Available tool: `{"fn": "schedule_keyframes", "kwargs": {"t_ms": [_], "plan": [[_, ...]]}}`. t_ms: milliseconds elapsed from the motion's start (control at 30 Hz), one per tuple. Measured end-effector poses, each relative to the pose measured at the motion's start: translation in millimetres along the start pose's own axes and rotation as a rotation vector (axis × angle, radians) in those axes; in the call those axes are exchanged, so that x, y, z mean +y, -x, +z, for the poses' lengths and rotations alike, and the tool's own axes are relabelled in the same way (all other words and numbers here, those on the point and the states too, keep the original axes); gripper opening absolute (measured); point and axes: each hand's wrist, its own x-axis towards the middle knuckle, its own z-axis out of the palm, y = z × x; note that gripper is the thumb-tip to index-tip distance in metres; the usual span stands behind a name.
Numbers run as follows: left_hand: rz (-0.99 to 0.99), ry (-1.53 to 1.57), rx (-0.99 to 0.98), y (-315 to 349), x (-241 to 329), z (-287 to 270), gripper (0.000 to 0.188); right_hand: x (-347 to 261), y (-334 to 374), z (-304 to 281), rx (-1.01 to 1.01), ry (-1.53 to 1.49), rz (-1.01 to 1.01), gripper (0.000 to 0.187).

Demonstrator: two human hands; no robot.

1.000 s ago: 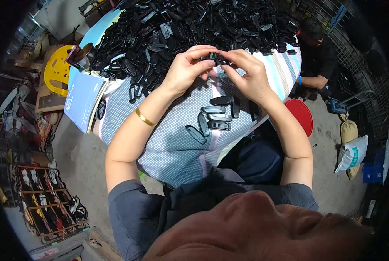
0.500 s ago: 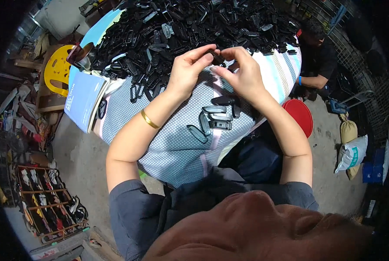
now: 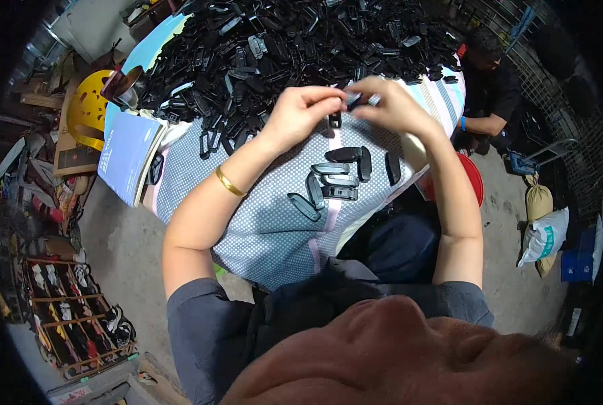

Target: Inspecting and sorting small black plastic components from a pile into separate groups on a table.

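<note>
My left hand point(image 3: 303, 116) is closed in a pinch over the patterned cloth point(image 3: 261, 223), its fingertips meeting those of my right hand point(image 3: 394, 106). My right fingers are curled, with a small dark piece point(image 3: 355, 103) partly showing among them; its kind is hidden. Just under my left fingertips is a black plastic piece point(image 3: 335, 120); I cannot tell whether it is held or lying there. Nearer to me lies a small group of oblong black plastic pieces point(image 3: 340, 180), with another single black piece point(image 3: 392, 167) by my right wrist. A large heap of similar black pieces point(image 3: 301, 50) covers the far side.
At the left edge of the cloth are a blue book point(image 3: 127, 152) and sunglasses point(image 3: 127, 84), beside a yellow perforated plastic seat point(image 3: 89, 101). A red bucket point(image 3: 471, 179) stands right. Another person point(image 3: 494, 101) works beyond it. Sacks point(image 3: 543, 236) and a shoe rack point(image 3: 75, 310) are on the floor.
My right hand has turned and shifted slightly right and down, and my left fingertips have lowered. The black piece by my right wrist has come into sight.
</note>
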Motion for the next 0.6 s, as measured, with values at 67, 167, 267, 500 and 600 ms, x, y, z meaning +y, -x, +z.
{"fn": "schedule_keyframes", "kwargs": {"t_ms": [67,167,267,500,600], "plan": [[-0.074,-0.316,-0.148,-2.0,5.4,13.0,0.031,39.9,0.7,-14.0,0.282,0.396,0.074,0.040],[-0.104,-0.352,-0.322,0.8,2.8,22.8,0.040,67.6,0.1,-3.7,0.405,0.452,0.077,0.032],[0.028,-0.457,-0.260,-7.5,-4.7,30.4,0.032,73.9,0.8,4.4,0.385,0.512,0.074,0.035],[0.316,-1.212,0.151,-40.5,-27.0,38.7,0.041,57.6,1.7,0.3,0.514,0.056,0.183,0.035],[0.290,-1.206,0.089,-41.2,-32.6,40.1,0.034,40.3,2.9,-7.2,0.374,-0.674,0.417,0.028]]}}
